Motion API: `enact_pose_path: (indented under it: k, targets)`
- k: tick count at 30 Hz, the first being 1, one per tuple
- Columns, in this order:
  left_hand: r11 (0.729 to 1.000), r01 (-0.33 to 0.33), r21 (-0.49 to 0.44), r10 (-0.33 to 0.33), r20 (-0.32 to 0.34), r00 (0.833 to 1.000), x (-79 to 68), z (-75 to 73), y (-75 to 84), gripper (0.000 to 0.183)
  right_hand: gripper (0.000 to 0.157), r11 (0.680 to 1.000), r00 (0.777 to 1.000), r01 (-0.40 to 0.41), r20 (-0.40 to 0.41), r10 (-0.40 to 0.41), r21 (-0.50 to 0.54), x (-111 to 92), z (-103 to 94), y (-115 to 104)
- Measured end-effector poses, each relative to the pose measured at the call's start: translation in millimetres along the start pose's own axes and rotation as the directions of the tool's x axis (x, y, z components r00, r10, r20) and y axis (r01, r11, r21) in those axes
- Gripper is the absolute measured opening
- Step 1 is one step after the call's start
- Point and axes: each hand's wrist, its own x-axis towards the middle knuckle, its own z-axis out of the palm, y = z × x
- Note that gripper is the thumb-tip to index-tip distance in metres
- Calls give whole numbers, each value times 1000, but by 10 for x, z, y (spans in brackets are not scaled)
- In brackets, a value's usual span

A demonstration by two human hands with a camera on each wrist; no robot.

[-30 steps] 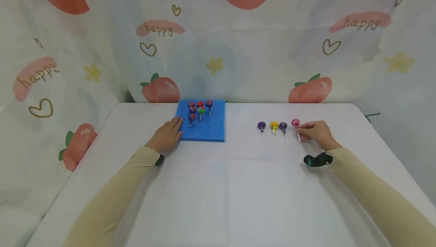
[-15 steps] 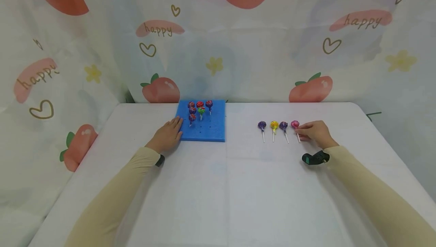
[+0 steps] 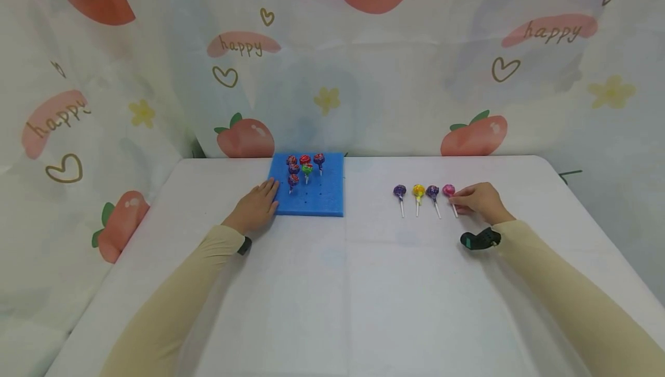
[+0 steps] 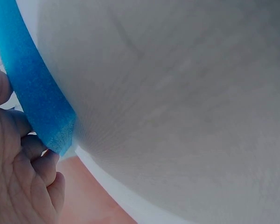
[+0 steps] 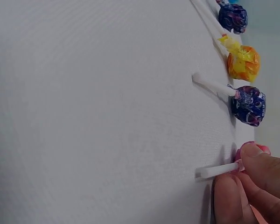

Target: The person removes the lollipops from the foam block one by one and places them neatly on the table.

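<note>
Head view, read from left to right. Your left hand [image 3: 253, 206] rests with fingers extended against the left edge of the blue board [image 3: 333, 192], clasping nothing; the left wrist view shows it beside one of the board's corners. This contact probably serves to steady the board, which lies near the far edge of the desk [image 3: 337, 296], left of its middle. Six lollipops [image 3: 293, 179] stand in the board, heads up, grouped toward its far left corner; their upright sticks suggest that holes support them. Bare holes [image 3: 305, 201] show toward the board's near edge, where the grouping seems to leave your approach unobstructed.

Well to the right of the board, a purple lollipop [image 3: 399, 191], a yellow lollipop [image 3: 418, 190] and a second purple lollipop [image 3: 433, 191] lie apart on the desk. Their heads face its far edge, presumably so that you can take each singly. Just beside them, toward the desk's right edge, is the pink lollipop [image 3: 449, 190]. Your right hand [image 3: 480, 200] pinches it close below the head, a hold that leaves the stick's lower end free; whether that end touches the desk, you cannot tell.
</note>
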Motion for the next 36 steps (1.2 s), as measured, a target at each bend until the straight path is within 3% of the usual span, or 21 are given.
enact_pose_path:
  k: [10, 36]
  targets:
    - [1000, 0, 9, -1, 16, 1000, 13, 16, -7, 57, 51, 1000, 999, -13, 53, 12, 14, 12, -53, 20]
    - [1000, -7, 6, 7, 4, 1000, 42, 51, -31, 56, 38, 1000, 1000, -8, -28, 7, -19, -55, 10, -24]
